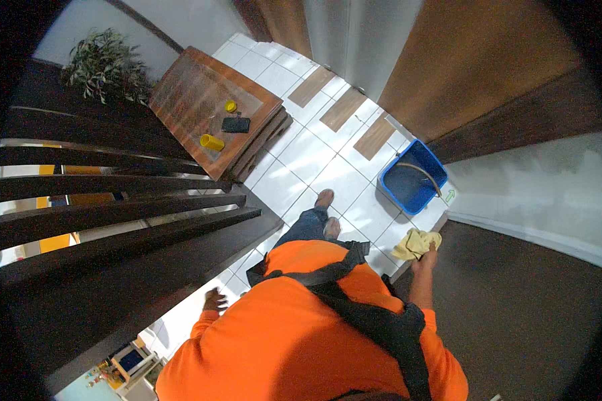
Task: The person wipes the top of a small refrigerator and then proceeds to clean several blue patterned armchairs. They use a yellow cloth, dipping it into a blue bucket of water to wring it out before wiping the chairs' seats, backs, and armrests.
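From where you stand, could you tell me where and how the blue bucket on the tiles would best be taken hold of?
Probably by the curved handle that lies across the open top of the blue bucket, coming from straight above. The bucket stands upright on the white tiled floor, and its square walls look too broad for one hand.

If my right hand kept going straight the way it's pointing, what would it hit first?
Probably the blue bucket. The right hand, holding a yellow cloth, points over white floor tiles toward it, though depth is hard to judge.
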The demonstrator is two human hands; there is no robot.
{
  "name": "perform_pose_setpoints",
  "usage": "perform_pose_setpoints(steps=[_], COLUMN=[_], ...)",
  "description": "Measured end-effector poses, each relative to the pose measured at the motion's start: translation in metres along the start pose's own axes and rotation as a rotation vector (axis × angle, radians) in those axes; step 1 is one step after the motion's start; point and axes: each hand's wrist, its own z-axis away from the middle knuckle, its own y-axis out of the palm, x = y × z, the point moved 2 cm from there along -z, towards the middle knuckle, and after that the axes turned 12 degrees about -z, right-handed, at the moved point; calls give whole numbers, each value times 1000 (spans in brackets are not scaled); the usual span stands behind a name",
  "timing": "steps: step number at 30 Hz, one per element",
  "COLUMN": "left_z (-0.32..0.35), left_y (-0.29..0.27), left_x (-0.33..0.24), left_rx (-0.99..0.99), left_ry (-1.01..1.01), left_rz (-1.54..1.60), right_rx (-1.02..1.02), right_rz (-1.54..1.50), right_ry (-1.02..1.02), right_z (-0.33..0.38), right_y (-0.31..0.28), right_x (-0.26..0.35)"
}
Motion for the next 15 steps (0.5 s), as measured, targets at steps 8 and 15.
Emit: perform_pose_setpoints(steps=[8, 15], left_z=[-8, 4], left_y=[165, 180], left_x=[-202, -381], left_rx=[587, 500], left_ry=[402, 431], left_rz=[-221, 187], right_rx=[-31, 63], right_rz=[409, 1117], right_ry=[10, -369], right_z=[-52, -150], right_y=[46, 86], right_x=[36, 108])
